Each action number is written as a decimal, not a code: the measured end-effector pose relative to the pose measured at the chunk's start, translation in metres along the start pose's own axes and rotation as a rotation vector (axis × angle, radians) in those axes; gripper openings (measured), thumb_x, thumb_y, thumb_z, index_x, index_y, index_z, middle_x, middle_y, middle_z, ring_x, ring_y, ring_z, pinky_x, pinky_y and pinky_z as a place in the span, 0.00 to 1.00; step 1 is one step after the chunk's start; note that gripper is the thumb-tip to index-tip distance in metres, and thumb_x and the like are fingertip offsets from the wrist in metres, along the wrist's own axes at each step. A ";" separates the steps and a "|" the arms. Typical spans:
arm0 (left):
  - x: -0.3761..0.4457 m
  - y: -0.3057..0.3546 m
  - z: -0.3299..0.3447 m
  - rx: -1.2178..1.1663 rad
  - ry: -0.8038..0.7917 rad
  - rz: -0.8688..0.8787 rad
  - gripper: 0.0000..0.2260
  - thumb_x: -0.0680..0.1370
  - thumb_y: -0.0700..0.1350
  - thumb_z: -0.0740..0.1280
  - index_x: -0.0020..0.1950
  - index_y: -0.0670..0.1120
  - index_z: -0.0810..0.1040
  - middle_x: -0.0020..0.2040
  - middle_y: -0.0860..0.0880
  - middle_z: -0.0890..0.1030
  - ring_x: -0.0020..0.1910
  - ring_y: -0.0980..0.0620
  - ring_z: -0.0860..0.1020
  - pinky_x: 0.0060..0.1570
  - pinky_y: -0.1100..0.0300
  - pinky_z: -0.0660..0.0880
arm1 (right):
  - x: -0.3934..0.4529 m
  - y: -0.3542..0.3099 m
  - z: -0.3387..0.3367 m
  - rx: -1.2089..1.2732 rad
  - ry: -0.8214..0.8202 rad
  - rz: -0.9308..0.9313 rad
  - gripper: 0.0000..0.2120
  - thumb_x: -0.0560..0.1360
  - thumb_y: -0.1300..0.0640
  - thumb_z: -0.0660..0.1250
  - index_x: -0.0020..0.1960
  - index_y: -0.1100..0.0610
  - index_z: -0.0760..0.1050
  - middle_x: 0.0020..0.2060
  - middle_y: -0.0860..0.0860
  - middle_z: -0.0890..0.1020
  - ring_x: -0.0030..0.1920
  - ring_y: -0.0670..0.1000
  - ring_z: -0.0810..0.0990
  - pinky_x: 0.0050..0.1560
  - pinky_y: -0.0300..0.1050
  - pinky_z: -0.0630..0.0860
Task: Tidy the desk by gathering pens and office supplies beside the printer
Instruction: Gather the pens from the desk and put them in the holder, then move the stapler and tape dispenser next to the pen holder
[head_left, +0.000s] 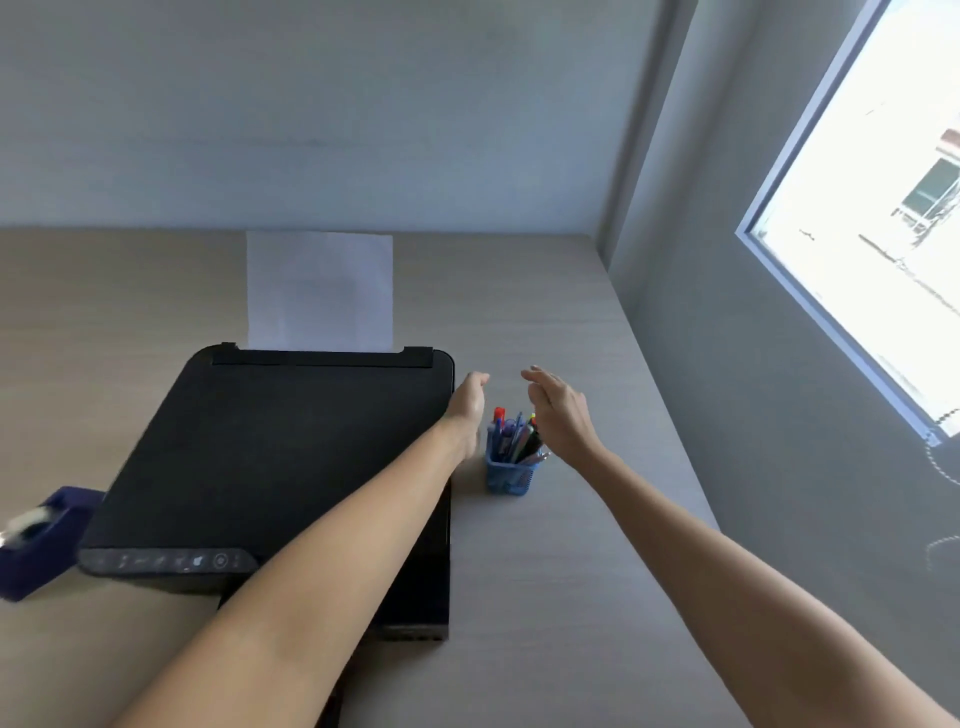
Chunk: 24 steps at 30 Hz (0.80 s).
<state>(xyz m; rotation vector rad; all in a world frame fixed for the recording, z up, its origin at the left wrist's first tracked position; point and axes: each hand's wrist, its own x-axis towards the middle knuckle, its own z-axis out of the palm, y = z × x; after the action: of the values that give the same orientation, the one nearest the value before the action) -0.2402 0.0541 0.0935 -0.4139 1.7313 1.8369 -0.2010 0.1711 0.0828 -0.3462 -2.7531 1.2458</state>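
A blue mesh pen cup (508, 475) stands on the desk just right of the black printer (270, 457). Several pens (514, 434) stick up out of it, one with a red cap. My left hand (467, 405) hovers above and left of the cup, at the printer's right edge, fingers loosely curled and holding nothing. My right hand (558, 410) hovers above and right of the cup, fingers apart and empty. Neither hand touches the cup.
White paper (319, 291) stands in the printer's rear feed. A dark blue tape dispenser (41, 535) sits left of the printer. The wooden desk (545, 571) meets a grey wall with a window (883, 208) on the right.
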 end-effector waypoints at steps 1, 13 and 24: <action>-0.009 0.007 -0.007 -0.008 -0.015 0.031 0.25 0.81 0.50 0.52 0.77 0.43 0.60 0.79 0.46 0.59 0.77 0.51 0.58 0.75 0.54 0.53 | -0.001 -0.012 -0.003 0.009 0.015 -0.016 0.18 0.80 0.62 0.54 0.66 0.59 0.75 0.64 0.55 0.78 0.61 0.56 0.76 0.54 0.38 0.66; -0.143 0.022 -0.259 -0.048 0.286 0.330 0.15 0.80 0.46 0.57 0.63 0.45 0.75 0.56 0.48 0.78 0.57 0.52 0.75 0.59 0.55 0.67 | -0.046 -0.212 0.117 -0.022 -0.154 -0.313 0.18 0.80 0.60 0.56 0.67 0.56 0.74 0.61 0.55 0.81 0.56 0.54 0.78 0.51 0.38 0.66; -0.223 -0.134 -0.530 0.451 0.956 -0.001 0.21 0.76 0.40 0.63 0.70 0.40 0.70 0.69 0.40 0.72 0.70 0.42 0.69 0.69 0.52 0.64 | -0.109 -0.340 0.365 -0.336 -0.664 -0.443 0.21 0.76 0.62 0.62 0.69 0.62 0.68 0.64 0.59 0.76 0.63 0.59 0.75 0.59 0.47 0.73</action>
<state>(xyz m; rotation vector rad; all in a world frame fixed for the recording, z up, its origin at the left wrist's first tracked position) -0.0695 -0.5101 0.0579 -1.2232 2.6588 1.2161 -0.2182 -0.3395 0.0973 0.7610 -3.2944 0.8880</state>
